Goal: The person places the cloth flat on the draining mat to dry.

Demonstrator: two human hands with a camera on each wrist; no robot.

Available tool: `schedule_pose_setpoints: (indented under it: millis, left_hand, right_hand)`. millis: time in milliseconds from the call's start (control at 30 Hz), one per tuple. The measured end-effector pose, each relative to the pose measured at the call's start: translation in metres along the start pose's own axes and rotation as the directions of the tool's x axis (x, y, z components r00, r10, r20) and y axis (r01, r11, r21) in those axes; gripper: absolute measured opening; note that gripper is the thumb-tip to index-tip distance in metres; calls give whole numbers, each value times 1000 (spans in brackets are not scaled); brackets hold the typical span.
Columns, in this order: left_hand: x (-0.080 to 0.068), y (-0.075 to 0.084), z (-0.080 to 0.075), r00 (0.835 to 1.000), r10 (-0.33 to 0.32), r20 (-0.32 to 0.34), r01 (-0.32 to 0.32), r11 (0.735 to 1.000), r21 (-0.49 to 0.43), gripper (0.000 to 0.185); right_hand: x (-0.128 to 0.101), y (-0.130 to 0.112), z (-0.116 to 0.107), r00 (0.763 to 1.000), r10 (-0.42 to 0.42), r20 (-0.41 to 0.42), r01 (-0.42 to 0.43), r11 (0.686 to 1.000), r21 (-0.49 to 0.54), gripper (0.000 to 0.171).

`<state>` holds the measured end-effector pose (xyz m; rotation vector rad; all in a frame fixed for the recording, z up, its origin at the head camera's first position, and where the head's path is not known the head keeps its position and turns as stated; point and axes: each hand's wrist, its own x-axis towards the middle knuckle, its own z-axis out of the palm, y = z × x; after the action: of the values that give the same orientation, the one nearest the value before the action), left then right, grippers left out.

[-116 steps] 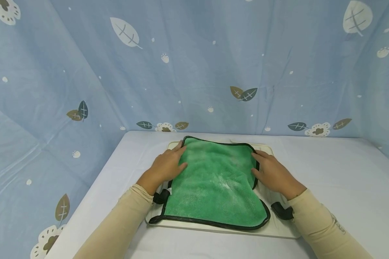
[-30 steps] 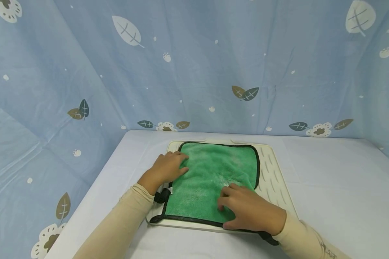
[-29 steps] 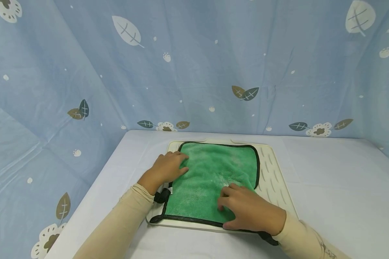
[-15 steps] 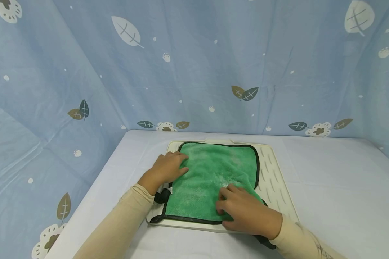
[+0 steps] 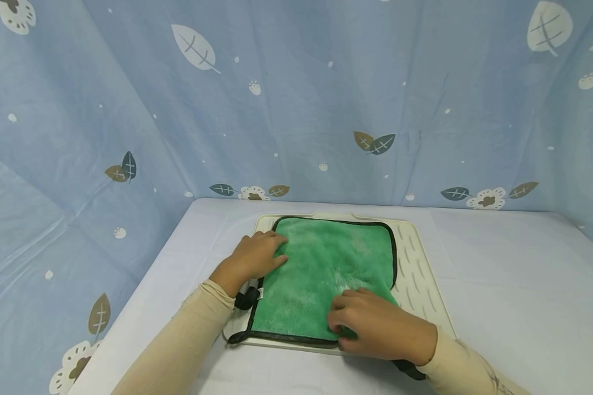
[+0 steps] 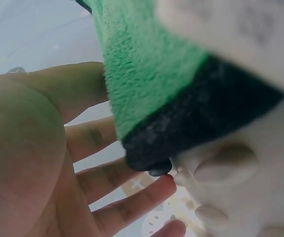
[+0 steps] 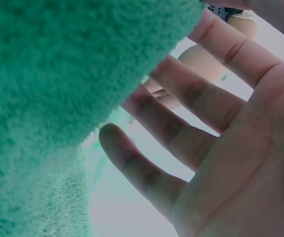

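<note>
Green fleece cloth with black trim [image 5: 326,269] spread on a ribbed cream plastic board [image 5: 420,274] on the white counter [image 5: 514,274], left hand [image 5: 254,257] flat, fingers straight, on its left edge, right hand [image 5: 375,326] pressing its near right corner, fingers relaxed

Cloth [image 5: 326,263] on mat [image 5: 420,274]; mat on table [image 5: 514,285]
</note>
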<state>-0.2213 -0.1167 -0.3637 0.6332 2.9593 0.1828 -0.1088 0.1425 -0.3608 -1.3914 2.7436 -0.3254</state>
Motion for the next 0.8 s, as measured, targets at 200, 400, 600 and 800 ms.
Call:
schedule_pose_setpoints:
  millis: [200, 400, 600, 800]
  left_hand:
    - [0, 0, 0, 1000, 1, 5, -1, 1000, 2, 50]
    - [1, -1, 1, 1000, 4, 3, -4, 1000, 5, 50]
    - [1, -1, 1, 1000, 2, 3, -2, 1000, 0, 49]
    - [0, -1, 2, 1000, 2, 0, -2, 1000, -3, 50]
  right_hand:
    - [-1, -1, 0, 1000, -25, 13, 25, 1000, 5, 17]
    - [-1, -2, 1, 999, -5, 40, 5, 1000, 0, 19]
    - [-2, -2, 0, 999, -13, 36, 12, 1000, 12, 16]
    - [-5, 5, -11, 999, 8, -49, -6, 1000, 26, 5]
